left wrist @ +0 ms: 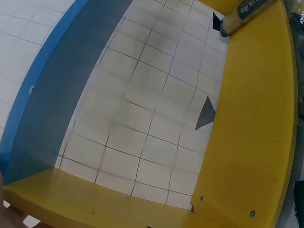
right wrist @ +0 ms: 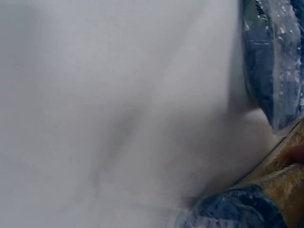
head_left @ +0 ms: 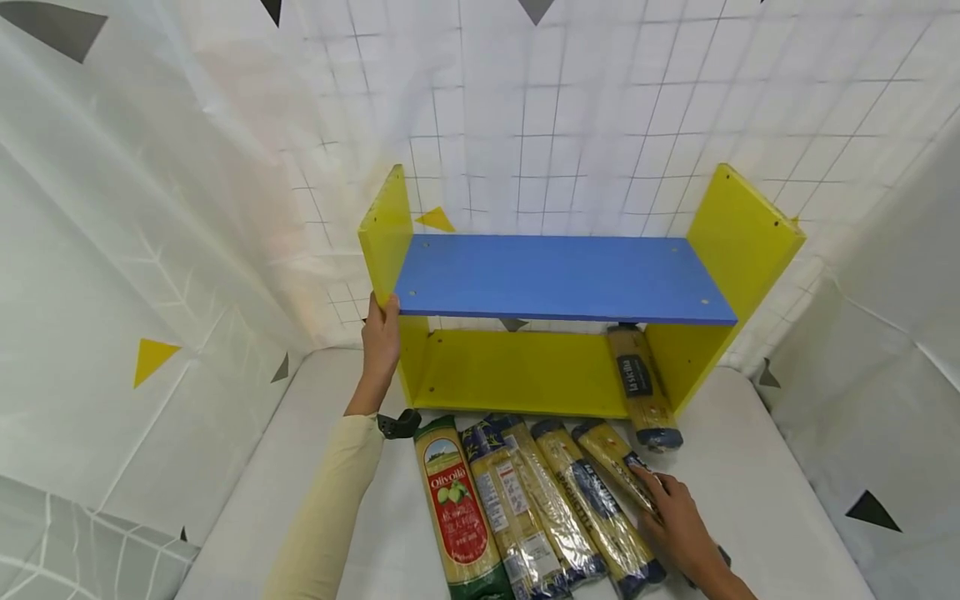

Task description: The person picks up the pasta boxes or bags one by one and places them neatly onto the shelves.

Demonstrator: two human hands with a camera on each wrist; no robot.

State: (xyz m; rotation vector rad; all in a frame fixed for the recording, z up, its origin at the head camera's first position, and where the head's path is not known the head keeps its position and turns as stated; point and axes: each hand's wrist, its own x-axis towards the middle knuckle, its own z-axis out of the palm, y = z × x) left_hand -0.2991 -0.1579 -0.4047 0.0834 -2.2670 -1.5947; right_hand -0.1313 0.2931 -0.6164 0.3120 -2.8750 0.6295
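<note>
My left hand (head_left: pixel 382 340) grips the front edge of the left yellow side panel (head_left: pixel 386 225) of a small shelf unit, just below the blue upper board (head_left: pixel 555 279). On the white surface in front, my right hand (head_left: pixel 678 525) holds a spaghetti packet (head_left: pixel 611 454) with dark blue ends, fingers over its side. In the right wrist view, that packet's blue end (right wrist: pixel 237 209) shows at the bottom, and most of the hand is out of frame. Another spaghetti packet (head_left: pixel 647 387) lies on the yellow lower board (head_left: pixel 525 372) at its right end, jutting past the front edge.
Left of the held packet, several spaghetti packets lie side by side: a green-ended one with a red label (head_left: pixel 459 508), two clear-and-blue ones (head_left: pixel 517 508), and one with a dark label (head_left: pixel 596 500). White sheeting with grid lines (head_left: pixel 540 125) hangs behind the shelf.
</note>
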